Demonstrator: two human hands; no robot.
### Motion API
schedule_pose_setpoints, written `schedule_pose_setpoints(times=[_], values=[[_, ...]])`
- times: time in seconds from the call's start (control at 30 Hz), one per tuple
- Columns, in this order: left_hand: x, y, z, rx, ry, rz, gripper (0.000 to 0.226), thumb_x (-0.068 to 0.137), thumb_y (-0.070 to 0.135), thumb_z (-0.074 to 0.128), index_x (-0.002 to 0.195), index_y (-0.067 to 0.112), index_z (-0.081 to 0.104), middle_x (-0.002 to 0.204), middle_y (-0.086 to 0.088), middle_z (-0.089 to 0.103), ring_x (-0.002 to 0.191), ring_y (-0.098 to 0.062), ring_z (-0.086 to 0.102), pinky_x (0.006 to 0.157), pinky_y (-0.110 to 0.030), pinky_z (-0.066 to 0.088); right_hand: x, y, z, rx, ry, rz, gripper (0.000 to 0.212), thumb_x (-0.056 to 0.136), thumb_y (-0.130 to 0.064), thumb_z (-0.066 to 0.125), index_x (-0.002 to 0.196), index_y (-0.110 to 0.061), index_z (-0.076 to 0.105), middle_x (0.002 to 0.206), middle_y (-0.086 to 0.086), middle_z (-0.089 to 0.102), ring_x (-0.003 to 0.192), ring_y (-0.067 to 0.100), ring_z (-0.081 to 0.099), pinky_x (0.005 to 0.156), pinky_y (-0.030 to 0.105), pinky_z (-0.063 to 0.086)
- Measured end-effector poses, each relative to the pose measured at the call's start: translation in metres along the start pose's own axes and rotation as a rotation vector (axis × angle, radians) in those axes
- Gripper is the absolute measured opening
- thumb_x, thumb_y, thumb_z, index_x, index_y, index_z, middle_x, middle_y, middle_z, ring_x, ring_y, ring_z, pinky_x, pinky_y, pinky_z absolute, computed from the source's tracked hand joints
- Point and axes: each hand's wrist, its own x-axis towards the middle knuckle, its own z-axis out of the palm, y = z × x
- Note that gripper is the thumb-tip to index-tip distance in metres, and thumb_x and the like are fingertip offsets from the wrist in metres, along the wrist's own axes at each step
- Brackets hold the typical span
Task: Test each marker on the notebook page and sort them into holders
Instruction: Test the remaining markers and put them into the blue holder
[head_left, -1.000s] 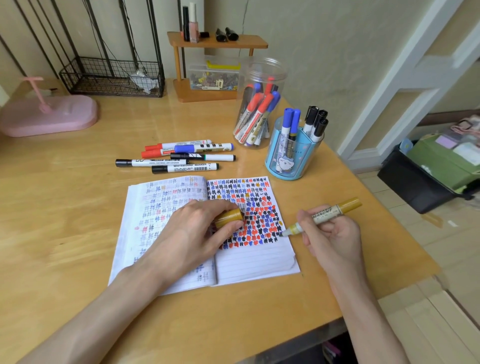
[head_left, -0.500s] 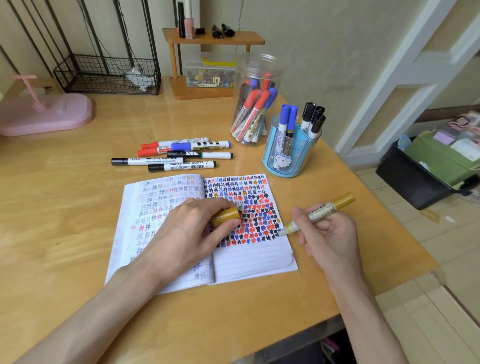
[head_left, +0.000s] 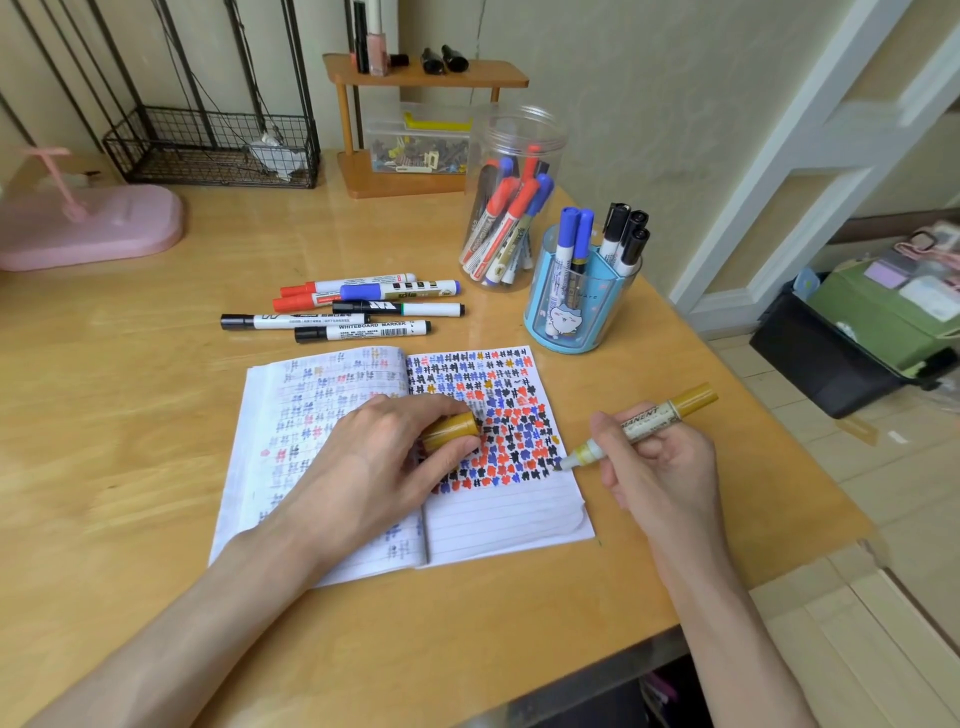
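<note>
Gripped the gold marker (head_left: 644, 422) in the right hand (head_left: 660, 462), nib down at the right edge of the notebook page (head_left: 514, 514), just beside the last row of test marks (head_left: 519, 447). Pinched its gold cap (head_left: 451, 430) in the left hand (head_left: 379, 457), resting over the notebook's fold. Judged two risks: running the nib off the paper onto the table (head_left: 156, 415) with so little margin left, and smearing fresh ink under the left hand if slid across the marks.
</note>
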Motion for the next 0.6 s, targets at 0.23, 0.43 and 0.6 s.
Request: schedule_pose_setpoints(times=[0.23,0.43,0.6], values=[[-0.0002,0.0005,-0.0006,-0.007,-0.003,0.006,0.037,0.099,0.055,0.054,0.117,0.028,0.07,0.095,0.017,0.071,0.077,0.013,0.053,0.069,-0.006,0.04,-0.0005,-0.0002,0.002,-0.063,-0.014,-0.038,0.026,0.093,-0.009,0.074,0.07,-0.004,0.062,0.048,-0.005,0.06,0.046,0.006,0.056,0.048,0.018,0.044],[-0.0012,0.0005,-0.0007,-0.009,-0.003,0.008,0.035,0.099,0.053,0.056,0.118,0.027,0.07,0.096,0.016,0.072,0.081,-0.003,0.056,0.069,-0.008,0.041,-0.0002,0.0003,-0.0011,-0.006,0.015,-0.006,0.028,0.095,-0.017,0.073,0.07,-0.006,0.066,0.05,0.0,0.057,0.045,0.008,0.051,0.047,0.017,0.038],[-0.0012,0.0001,-0.0006,-0.015,-0.004,0.004,0.035,0.099,0.054,0.056,0.118,0.028,0.07,0.096,0.017,0.071,0.078,0.008,0.055,0.07,-0.007,0.042,-0.0007,-0.0006,0.0019,-0.011,-0.028,-0.015,0.023,0.094,-0.014,0.074,0.073,-0.006,0.067,0.049,-0.004,0.06,0.043,0.004,0.053,0.045,0.014,0.038]])
